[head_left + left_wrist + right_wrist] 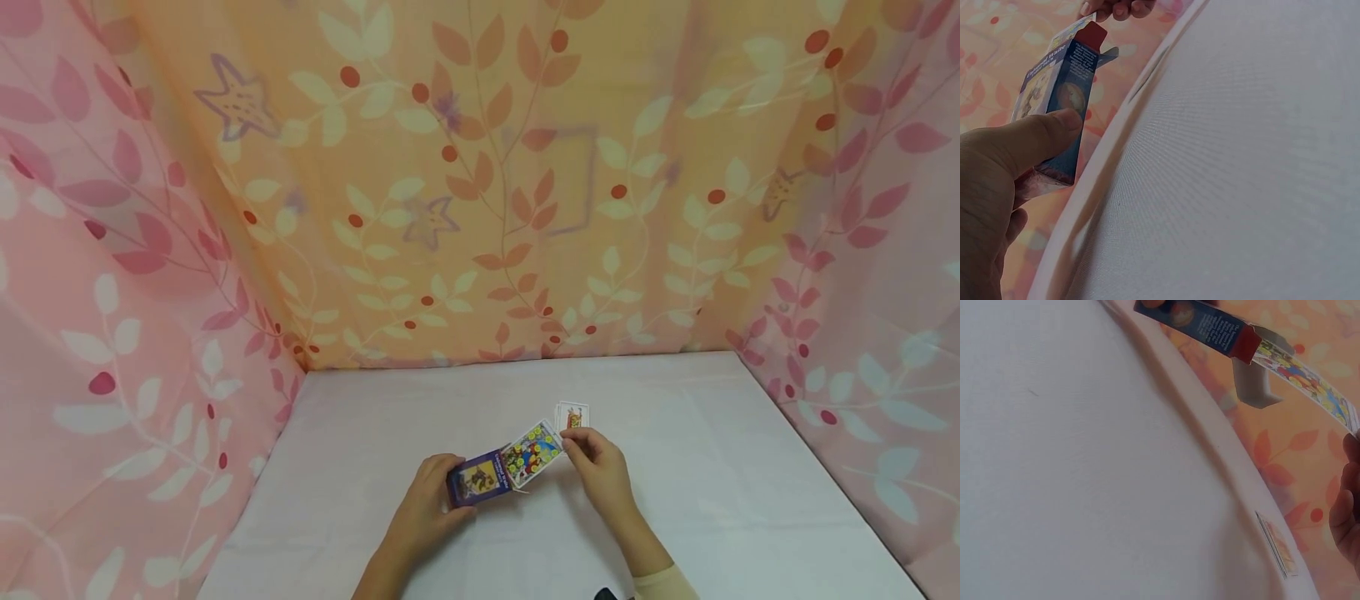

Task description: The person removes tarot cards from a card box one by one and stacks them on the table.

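Observation:
A dark blue card box (477,479) with a picture on its front is gripped by my left hand (427,510), thumb along one narrow side in the left wrist view. Its flap (1254,384) hangs loose at the open end. A colourful playing card (533,454) sticks out of that end, its lower part hidden inside the box. My right hand (602,475) pinches the card's outer corner between thumb and finger. Just beyond that hand, a small stack of cards (573,415) lies on the white table; the right wrist view shows the stack (1276,545) edge-on.
The white-covered table (360,408) spreads around both hands. A patterned orange curtain (480,208) stands along its far edge, with pink curtains (135,333) on the left and right. A small dark object (604,593) shows at the bottom edge beside the right sleeve.

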Motion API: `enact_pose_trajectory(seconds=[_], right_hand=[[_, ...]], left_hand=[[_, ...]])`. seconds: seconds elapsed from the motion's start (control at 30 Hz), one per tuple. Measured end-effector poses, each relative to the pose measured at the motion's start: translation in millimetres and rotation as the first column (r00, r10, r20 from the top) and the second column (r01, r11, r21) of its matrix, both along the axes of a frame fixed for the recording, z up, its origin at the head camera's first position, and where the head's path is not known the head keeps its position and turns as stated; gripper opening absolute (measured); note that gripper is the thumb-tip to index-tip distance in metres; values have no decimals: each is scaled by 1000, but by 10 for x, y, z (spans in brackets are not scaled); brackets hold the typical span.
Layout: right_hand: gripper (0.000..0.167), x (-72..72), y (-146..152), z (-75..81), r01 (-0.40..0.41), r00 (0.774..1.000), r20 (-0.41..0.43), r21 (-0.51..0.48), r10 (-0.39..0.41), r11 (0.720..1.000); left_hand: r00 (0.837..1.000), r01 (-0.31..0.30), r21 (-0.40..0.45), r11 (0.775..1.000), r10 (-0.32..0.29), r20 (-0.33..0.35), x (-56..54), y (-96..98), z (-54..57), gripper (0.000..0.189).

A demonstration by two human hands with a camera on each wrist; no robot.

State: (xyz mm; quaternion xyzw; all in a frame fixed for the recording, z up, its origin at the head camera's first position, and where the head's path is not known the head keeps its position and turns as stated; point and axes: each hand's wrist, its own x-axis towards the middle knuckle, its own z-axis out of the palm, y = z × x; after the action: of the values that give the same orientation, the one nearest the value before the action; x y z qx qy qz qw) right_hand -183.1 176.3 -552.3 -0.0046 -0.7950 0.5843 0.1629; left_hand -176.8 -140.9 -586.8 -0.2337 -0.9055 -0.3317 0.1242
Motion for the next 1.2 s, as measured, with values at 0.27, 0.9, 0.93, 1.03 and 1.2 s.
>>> enact_pose_trajectory(seconds=[0.27, 0.9, 0.93, 1.03, 1.2], right_hand=[[9, -64, 73, 34, -21, 1000, -15, 31, 21, 999], [15, -219, 328, 179, -57, 997, -51, 134, 64, 989], [14, -229, 342, 191, -53, 997, -50, 147, 61, 988], [12, -264, 385, 219, -42, 998, -46, 180, 51, 983], [13, -329, 467, 229, -51, 998, -28, 228, 59, 972]], left_hand=[[1000, 3, 13, 1000, -3, -10, -5, -9, -1, 82], [1000, -8, 8, 1000, 8, 21, 12, -17, 7, 82], [1000, -8, 9, 1000, 8, 20, 12, -17, 7, 82], [1000, -8, 10, 1000, 8, 20, 8, -16, 2, 82], [1000, -7, 11, 1000, 7, 19, 4, -14, -7, 82]])
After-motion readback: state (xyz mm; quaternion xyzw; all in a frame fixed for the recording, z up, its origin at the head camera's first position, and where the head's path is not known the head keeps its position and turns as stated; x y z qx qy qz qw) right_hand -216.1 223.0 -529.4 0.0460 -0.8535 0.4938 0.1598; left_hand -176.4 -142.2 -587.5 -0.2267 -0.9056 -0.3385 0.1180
